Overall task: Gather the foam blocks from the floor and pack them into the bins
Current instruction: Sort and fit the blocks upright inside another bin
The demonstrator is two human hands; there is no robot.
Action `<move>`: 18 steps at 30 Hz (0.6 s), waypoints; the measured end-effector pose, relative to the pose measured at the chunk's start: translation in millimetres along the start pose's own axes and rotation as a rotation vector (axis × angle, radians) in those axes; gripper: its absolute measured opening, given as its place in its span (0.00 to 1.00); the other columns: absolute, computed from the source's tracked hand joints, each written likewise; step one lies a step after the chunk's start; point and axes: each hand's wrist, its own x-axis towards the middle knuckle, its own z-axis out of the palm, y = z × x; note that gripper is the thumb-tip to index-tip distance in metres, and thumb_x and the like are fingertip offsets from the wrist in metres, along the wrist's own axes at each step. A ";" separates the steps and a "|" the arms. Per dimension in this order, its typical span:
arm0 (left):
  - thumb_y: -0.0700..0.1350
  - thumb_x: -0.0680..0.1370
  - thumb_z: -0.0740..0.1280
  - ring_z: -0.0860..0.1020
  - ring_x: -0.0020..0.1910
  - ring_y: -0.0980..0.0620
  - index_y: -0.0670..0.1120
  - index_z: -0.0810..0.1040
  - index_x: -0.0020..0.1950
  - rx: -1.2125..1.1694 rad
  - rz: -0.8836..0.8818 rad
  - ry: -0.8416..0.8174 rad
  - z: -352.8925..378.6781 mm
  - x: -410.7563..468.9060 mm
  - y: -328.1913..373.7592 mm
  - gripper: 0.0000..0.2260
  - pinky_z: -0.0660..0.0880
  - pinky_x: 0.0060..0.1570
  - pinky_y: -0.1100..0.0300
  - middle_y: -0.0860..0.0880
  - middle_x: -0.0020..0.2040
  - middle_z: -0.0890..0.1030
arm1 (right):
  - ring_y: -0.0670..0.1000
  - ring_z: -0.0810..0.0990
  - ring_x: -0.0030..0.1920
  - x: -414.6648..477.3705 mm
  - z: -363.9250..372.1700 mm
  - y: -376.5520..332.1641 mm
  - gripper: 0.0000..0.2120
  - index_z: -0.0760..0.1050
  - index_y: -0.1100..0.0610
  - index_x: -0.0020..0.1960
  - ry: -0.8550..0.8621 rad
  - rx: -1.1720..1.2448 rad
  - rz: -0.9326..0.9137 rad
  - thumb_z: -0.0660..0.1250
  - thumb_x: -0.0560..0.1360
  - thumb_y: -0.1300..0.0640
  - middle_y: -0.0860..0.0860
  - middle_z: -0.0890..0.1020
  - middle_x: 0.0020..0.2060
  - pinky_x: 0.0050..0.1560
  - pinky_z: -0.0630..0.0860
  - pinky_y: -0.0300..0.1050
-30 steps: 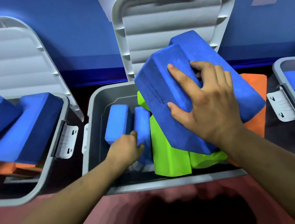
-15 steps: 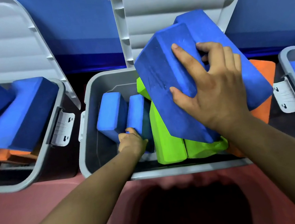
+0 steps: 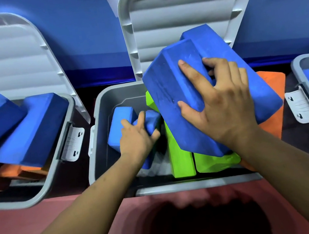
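The middle grey bin (image 3: 99,124) stands open before me, its lid (image 3: 184,13) tipped back against the wall. My right hand (image 3: 221,103) grips a large dark blue foam block (image 3: 169,102) that tilts over the bin's right half, with a second blue block (image 3: 242,68) right behind it. Down in the bin's left half my left hand (image 3: 136,137) holds a small light blue block (image 3: 151,121), which stands beside another light blue block (image 3: 120,123). Green blocks (image 3: 181,156) stand on end under the big block. An orange block (image 3: 272,84) leans at the bin's right side.
A grey bin on the left (image 3: 66,133) holds blue blocks (image 3: 32,130) above orange ones, its lid (image 3: 13,63) open. A third bin (image 3: 299,68) with blue and orange blocks shows at the right edge. Pink floor (image 3: 35,222) lies in front, a blue wall behind.
My left hand has shifted up and opened its fingers round the small blue block. The big blue blocks in my right hand stay about where they were over the bin.
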 end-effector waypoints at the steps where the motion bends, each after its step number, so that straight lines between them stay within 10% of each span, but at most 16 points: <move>1: 0.62 0.75 0.64 0.74 0.48 0.37 0.53 0.63 0.71 -0.009 0.025 0.062 -5.9 7.4 2.0 0.28 0.73 0.46 0.49 0.39 0.58 0.65 | 0.61 0.74 0.56 -0.1 -0.6 -0.2 0.32 0.70 0.48 0.73 0.001 0.004 0.001 0.67 0.71 0.41 0.61 0.75 0.60 0.56 0.67 0.55; 6: 0.66 0.77 0.61 0.73 0.54 0.35 0.48 0.70 0.66 -0.034 -0.032 -0.005 -1.9 49.1 4.3 0.26 0.74 0.49 0.47 0.36 0.61 0.66 | 0.62 0.74 0.57 -1.0 1.0 -0.1 0.32 0.70 0.49 0.73 0.010 0.005 -0.001 0.68 0.71 0.41 0.62 0.75 0.60 0.57 0.69 0.57; 11: 0.66 0.72 0.69 0.65 0.61 0.38 0.53 0.49 0.80 0.072 0.188 -0.163 10.7 58.2 -6.7 0.44 0.64 0.63 0.47 0.36 0.64 0.63 | 0.62 0.74 0.56 -1.1 0.2 1.0 0.31 0.71 0.49 0.73 0.018 0.011 -0.004 0.68 0.71 0.42 0.62 0.76 0.59 0.56 0.70 0.57; 18: 0.65 0.73 0.66 0.66 0.58 0.40 0.66 0.49 0.78 0.249 0.250 -0.069 18.4 56.2 -21.1 0.38 0.65 0.59 0.50 0.38 0.65 0.66 | 0.62 0.74 0.56 -1.3 0.9 -0.3 0.32 0.70 0.49 0.73 0.018 0.004 -0.008 0.68 0.71 0.42 0.62 0.75 0.60 0.56 0.69 0.57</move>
